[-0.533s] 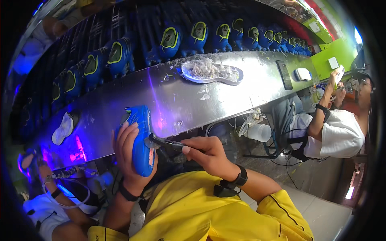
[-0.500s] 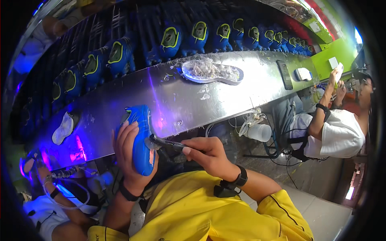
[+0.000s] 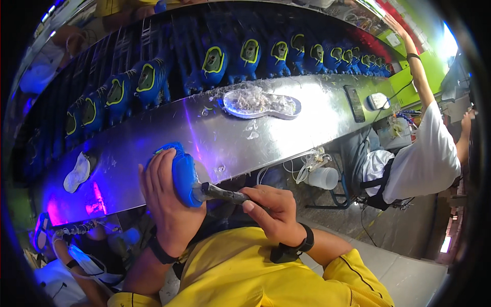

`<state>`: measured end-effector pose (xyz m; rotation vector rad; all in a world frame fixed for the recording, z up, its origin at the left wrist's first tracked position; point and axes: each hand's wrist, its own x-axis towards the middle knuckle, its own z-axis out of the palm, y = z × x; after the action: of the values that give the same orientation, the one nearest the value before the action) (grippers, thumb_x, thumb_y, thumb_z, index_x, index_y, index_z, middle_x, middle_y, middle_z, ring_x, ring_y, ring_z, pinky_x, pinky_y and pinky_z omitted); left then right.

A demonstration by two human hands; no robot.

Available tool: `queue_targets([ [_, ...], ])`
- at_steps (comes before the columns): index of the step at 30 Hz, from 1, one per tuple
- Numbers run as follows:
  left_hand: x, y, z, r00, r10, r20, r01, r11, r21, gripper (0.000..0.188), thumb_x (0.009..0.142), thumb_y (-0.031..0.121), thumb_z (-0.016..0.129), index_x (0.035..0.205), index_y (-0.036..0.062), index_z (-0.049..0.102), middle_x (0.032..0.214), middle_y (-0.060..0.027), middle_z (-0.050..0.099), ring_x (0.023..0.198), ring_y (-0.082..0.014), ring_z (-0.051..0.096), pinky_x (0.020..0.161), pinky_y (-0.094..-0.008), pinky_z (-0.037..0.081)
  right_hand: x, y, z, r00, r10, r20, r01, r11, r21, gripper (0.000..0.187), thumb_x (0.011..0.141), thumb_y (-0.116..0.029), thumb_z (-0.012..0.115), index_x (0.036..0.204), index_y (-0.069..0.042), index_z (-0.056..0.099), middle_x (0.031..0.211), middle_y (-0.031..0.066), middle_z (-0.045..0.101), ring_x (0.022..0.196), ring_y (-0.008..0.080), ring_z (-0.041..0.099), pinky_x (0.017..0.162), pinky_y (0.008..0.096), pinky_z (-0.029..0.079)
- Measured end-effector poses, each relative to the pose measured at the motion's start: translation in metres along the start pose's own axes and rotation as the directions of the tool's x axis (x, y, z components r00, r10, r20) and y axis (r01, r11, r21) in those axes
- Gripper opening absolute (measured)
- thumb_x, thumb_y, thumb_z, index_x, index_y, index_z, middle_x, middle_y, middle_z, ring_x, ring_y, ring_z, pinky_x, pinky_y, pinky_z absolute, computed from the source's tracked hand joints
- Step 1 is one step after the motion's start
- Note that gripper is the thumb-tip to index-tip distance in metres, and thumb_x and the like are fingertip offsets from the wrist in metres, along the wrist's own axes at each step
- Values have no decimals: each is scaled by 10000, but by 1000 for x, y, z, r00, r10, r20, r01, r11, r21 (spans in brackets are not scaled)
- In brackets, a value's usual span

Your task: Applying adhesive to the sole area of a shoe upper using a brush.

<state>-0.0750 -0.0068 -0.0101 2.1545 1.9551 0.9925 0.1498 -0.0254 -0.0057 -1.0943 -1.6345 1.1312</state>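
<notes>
In my left hand [image 3: 171, 217] is a blue shoe upper [image 3: 184, 176], held in front of my body near the worktable's close edge. My fingers wrap over its side, hiding part of it. My right hand [image 3: 274, 211] pinches the dark handle of a brush [image 3: 224, 194]. The brush's pale tip touches the lower end of the shoe upper. Both wrists carry black bands.
A shoe sole [image 3: 261, 104] heaped with whitish scraps lies on the metal table [image 3: 169, 128]. Blue shoes [image 3: 214, 60] line the dark conveyor behind it. A white piece [image 3: 78, 173] lies left, a dark phone-like slab [image 3: 354, 103] right. Co-workers [image 3: 424, 158] sit on both sides.
The shoe upper has turned in my left hand, its pale underside patch now out of sight. My right hand and brush have shifted slightly right and down. The right-hand co-worker's arm has risen.
</notes>
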Motion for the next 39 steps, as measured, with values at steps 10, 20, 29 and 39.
queue_targets([
  [10,49,0,-10,990,36,137,-38,999,14,791,669,54,806,1401,27,507,1309,-196,597,1284,-415,558,1182,-579,359,50,-18,-33,960,-278,-5,262,911,-318,209,917,-54,749,1093,60,749,742,123,638,587,251,602,553,349,453],
  [20,87,-40,-26,965,15,263,27,987,-157,723,649,61,858,1311,13,571,1250,-219,641,1210,-445,612,1059,-493,496,97,23,0,988,-154,26,155,987,-43,249,965,-107,732,1160,44,767,853,153,727,724,230,680,671,343,507],
  [29,115,-64,-39,886,-19,463,143,961,-235,732,677,94,902,1328,3,579,1256,-237,659,1203,-441,639,1047,-481,518,92,59,38,986,-144,-88,150,987,63,202,988,-90,727,1154,16,771,766,115,650,647,179,596,604,332,459],
  [39,93,-105,-25,942,-29,335,157,919,-363,1088,712,62,920,1622,-1,327,1508,-223,568,1368,-342,595,1148,-428,473,64,50,28,989,146,-36,-148,986,-75,265,992,-142,754,1191,33,766,850,99,721,761,132,645,674,307,497],
])
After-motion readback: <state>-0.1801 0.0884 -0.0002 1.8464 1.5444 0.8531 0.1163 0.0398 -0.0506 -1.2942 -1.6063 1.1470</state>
